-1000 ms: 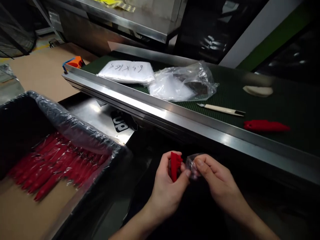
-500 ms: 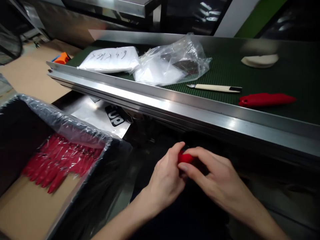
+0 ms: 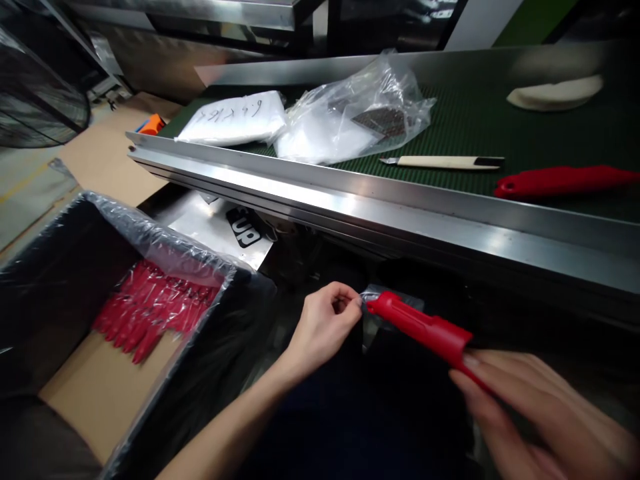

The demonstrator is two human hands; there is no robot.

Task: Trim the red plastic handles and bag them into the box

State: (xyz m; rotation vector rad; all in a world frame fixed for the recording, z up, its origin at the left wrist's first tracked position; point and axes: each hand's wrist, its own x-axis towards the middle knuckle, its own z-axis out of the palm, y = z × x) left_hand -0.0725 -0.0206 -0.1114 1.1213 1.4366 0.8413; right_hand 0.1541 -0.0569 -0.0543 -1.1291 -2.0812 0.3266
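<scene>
My right hand (image 3: 540,407), partly blurred, is closed on the wide end of a long red plastic part (image 3: 420,327). The part's narrow end points left toward my left hand (image 3: 325,320). A pinch of thumb and forefinger closes my left hand on the edge of a small clear plastic bag (image 3: 371,293). The narrow end of the red part is at the bag; whether it is inside I cannot tell. Much of the bag lies behind the part and is hard to see.
A lined box (image 3: 227,273) at left holds several bagged red parts (image 3: 155,300) in a row. On the green belt (image 3: 450,127) behind a metal rail (image 3: 350,200) lie a white packet (image 3: 235,119), a clear bag (image 3: 345,127), a craft knife (image 3: 445,162) and another red part (image 3: 565,181).
My hands have moved apart. The red part, mostly hidden between them before, now shows at length in my right hand. A clear bag shows at my left fingertips. The view has shifted.
</scene>
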